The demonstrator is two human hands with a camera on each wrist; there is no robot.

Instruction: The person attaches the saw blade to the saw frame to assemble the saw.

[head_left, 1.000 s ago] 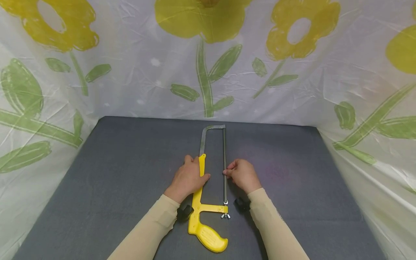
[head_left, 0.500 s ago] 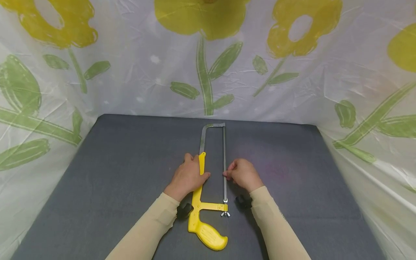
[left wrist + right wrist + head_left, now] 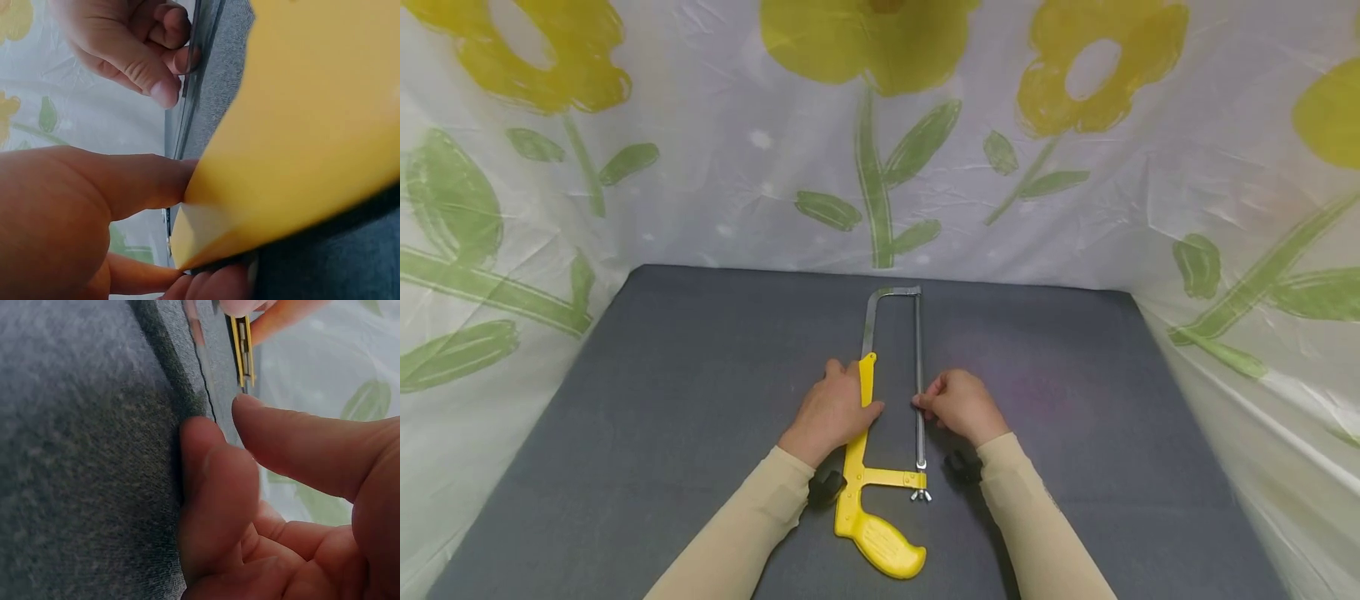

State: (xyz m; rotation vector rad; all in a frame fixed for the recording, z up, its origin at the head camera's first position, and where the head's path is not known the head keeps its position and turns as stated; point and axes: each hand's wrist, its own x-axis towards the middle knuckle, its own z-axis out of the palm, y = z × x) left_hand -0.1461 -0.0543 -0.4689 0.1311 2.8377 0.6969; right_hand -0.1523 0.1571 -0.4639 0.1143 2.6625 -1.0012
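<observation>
A hacksaw with a yellow handle and frame and a grey metal front lies on the dark cloth, its handle towards me. My left hand grips the yellow frame from the left, thumb on the inner side; the left wrist view has this frame large and close. Along the saw's right side runs the thin blade. There my right hand has its thumb and curled forefinger at the blade, about midway along, pinching it. In the right wrist view the fingertips hide part of the blade.
A dark grey cloth covers the tabletop. White sheeting printed with yellow flowers hangs behind and at both sides. Wing nuts stick out at the blade's near end. A black wrist device sits beside the frame.
The tip of my right hand's fingers reaches slightly further across the blade. My left hand and the hacksaw stay in place.
</observation>
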